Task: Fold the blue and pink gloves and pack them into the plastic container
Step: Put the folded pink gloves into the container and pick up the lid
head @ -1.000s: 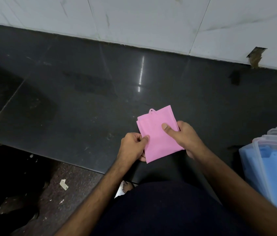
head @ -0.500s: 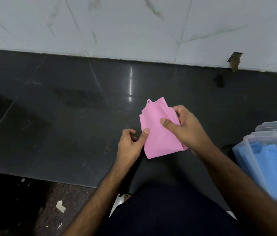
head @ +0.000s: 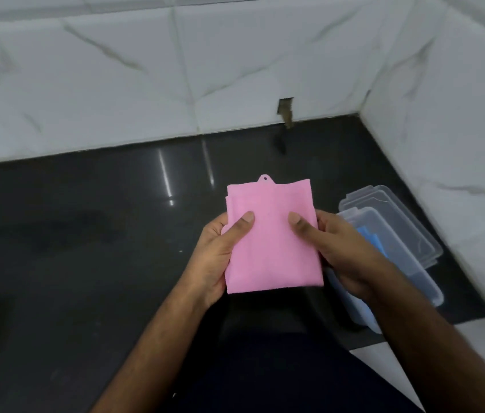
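Observation:
A folded pink glove (head: 271, 236), a flat rectangle with a small hanging tab at its top edge, is held above the dark counter. My left hand (head: 220, 254) grips its left edge with the thumb on top. My right hand (head: 333, 248) grips its right edge the same way. To the right stands the clear plastic container (head: 426, 281), partly hidden behind my right hand. A folded blue glove (head: 372, 236) lies inside it.
The dark polished counter (head: 86, 234) meets white marble tile walls (head: 146, 79) at the back and on the right, forming a corner. A clear lid (head: 384, 198) leans behind the container. A chipped hole (head: 285, 110) marks the back wall's base.
The view swung right, bringing the container and wall corner closer to centre. My left hand took hold of the pink glove's left edge, and both hands turned the glove square to me.

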Demonstrator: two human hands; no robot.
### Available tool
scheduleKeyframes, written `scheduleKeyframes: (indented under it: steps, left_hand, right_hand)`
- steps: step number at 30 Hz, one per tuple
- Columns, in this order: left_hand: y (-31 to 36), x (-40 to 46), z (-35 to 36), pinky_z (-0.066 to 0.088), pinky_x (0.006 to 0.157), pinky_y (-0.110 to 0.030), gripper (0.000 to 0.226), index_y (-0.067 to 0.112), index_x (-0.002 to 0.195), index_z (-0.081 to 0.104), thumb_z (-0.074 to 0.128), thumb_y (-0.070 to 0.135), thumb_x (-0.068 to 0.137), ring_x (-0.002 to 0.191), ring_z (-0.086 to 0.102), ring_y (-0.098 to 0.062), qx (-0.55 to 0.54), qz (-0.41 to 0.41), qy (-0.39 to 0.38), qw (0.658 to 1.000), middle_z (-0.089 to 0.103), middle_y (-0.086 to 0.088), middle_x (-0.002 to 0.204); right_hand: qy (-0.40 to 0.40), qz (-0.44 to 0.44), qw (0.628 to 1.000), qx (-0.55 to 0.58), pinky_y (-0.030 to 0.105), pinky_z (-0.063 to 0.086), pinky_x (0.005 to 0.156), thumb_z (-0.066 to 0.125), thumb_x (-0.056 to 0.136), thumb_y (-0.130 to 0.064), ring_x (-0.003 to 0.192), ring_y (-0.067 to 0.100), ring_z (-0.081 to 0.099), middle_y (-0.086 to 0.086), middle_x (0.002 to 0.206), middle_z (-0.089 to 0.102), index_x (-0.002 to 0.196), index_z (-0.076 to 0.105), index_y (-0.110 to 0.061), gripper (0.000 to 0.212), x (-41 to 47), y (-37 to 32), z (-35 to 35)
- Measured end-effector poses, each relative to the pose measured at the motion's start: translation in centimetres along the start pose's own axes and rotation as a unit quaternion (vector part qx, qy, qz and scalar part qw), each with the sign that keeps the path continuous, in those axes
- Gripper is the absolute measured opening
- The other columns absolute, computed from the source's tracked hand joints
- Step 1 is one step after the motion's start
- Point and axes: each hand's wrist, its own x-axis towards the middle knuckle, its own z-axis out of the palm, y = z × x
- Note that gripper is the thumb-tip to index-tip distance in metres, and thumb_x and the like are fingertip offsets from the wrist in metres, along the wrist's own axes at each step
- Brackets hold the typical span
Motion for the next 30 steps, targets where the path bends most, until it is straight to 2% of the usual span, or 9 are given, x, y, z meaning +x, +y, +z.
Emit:
scheduleKeyframes:
  steps: [4, 7, 11, 15, 19, 21, 23, 27, 30]
  left_hand:
    - [0.0, 1.9, 5.3, 0.055, 0.096, -0.055, 0.033, 0.002, 0.121, 0.069, 0.067, 0.026, 0.099, 0.107, 0.071, -0.035, 0.053, -0.01, -0.057, 0.997, 0.072, -0.023, 0.124]
    - [-1.1, 3.1, 8.7, 0.059, 0.092, -0.048, 0.03, 0.003, 0.122, 0.069, 0.065, 0.022, 0.1, 0.106, 0.072, -0.031, 0.076, -0.01, -0.089, 0.993, 0.074, -0.02, 0.122]
    - [-3.2, 3.9, 12.3, 0.063, 0.083, -0.04, 0.023, 0.009, 0.119, 0.073, 0.068, 0.019, 0.098, 0.101, 0.075, -0.027, 0.119, -0.018, -0.111, 0.987, 0.078, -0.014, 0.116]
    - [-5.2, 3.7, 14.4, 0.057, 0.096, -0.051, 0.027, 0.009, 0.122, 0.071, 0.072, 0.011, 0.095, 0.11, 0.072, -0.036, 0.151, -0.049, -0.153, 0.976, 0.076, -0.017, 0.118]
    - [-6.1, 3.5, 14.5, 0.056, 0.101, -0.047, 0.037, 0.002, 0.126, 0.067, 0.074, 0.001, 0.09, 0.119, 0.067, -0.039, 0.148, -0.08, -0.168, 0.971, 0.072, -0.022, 0.125]
    - [-6.0, 3.5, 14.3, 0.059, 0.096, -0.042, 0.043, 0.003, 0.129, 0.065, 0.075, 0.009, 0.087, 0.115, 0.069, -0.032, 0.111, -0.104, -0.156, 0.976, 0.07, -0.021, 0.13]
    - [-5.7, 3.7, 13.9, 0.06, 0.094, -0.049, 0.054, 0.006, 0.134, 0.059, 0.077, 0.019, 0.084, 0.111, 0.069, -0.029, 0.062, -0.124, -0.124, 0.983, 0.067, -0.02, 0.134]
    - [-5.4, 4.0, 13.3, 0.063, 0.085, -0.052, 0.054, 0.012, 0.134, 0.059, 0.078, 0.023, 0.085, 0.106, 0.07, -0.028, 0.062, -0.147, -0.101, 0.982, 0.07, -0.016, 0.131]
    - [-5.8, 4.2, 13.3, 0.064, 0.081, -0.048, 0.036, 0.01, 0.129, 0.065, 0.072, 0.012, 0.094, 0.103, 0.073, -0.027, 0.103, -0.148, -0.089, 0.98, 0.073, -0.016, 0.126]
  right_hand:
    - [0.004, 0.009, 0.999, 0.032, 0.033, 0.06, 0.074, 0.059, 0.089, -0.054, 0.096, 0.019, 0.075, 0.003, 0.113, 0.077, 0.123, 0.066, -0.02, 0.049, -2.2, -0.1, -5.3]
    - [0.086, -0.024, 0.996, -0.004, 0.033, 0.06, 0.072, 0.059, 0.086, -0.06, 0.096, 0.021, 0.075, 0.0, 0.108, 0.078, 0.12, 0.066, -0.023, 0.051, -3.1, 0.0, -8.5]
    - [0.191, -0.074, 0.964, -0.168, 0.038, 0.057, 0.081, 0.053, 0.093, -0.06, 0.098, 0.02, 0.071, -0.002, 0.109, 0.074, 0.121, 0.062, -0.024, 0.046, -4.0, 0.2, -12.3]
    - [0.282, -0.074, 0.904, -0.314, 0.028, 0.045, 0.069, 0.044, 0.098, -0.057, 0.086, 0.005, 0.059, -0.005, 0.102, 0.064, 0.121, 0.054, -0.025, 0.04, -4.8, 0.2, -15.1]
    - [0.284, -0.117, 0.873, -0.378, 0.025, 0.042, 0.058, 0.034, 0.091, -0.07, 0.076, 0.002, 0.057, -0.014, 0.083, 0.058, 0.115, 0.053, -0.028, 0.053, -5.8, -0.1, -15.4]
    - [0.275, -0.133, 0.865, -0.398, 0.024, 0.04, 0.054, 0.027, 0.088, -0.074, 0.069, 0.001, 0.056, -0.012, 0.078, 0.06, 0.109, 0.054, -0.024, 0.06, -5.9, -0.2, -14.9]
    - [0.26, -0.124, 0.872, -0.396, 0.028, 0.038, 0.054, 0.024, 0.089, -0.073, 0.065, 0.006, 0.056, -0.007, 0.073, 0.059, 0.097, 0.053, -0.022, 0.06, -5.6, 0.0, -14.5]
    - [0.204, -0.05, 0.91, -0.358, 0.03, 0.035, 0.06, 0.024, 0.094, -0.065, 0.067, 0.009, 0.053, -0.007, 0.072, 0.054, 0.077, 0.045, -0.027, 0.046, -4.1, 1.1, -14.3]
    - [0.191, 0.002, 0.906, -0.377, 0.033, 0.039, 0.074, 0.025, 0.102, -0.056, 0.077, 0.016, 0.054, -0.01, 0.074, 0.049, 0.086, 0.046, -0.024, 0.041, -3.0, 2.5, -14.8]
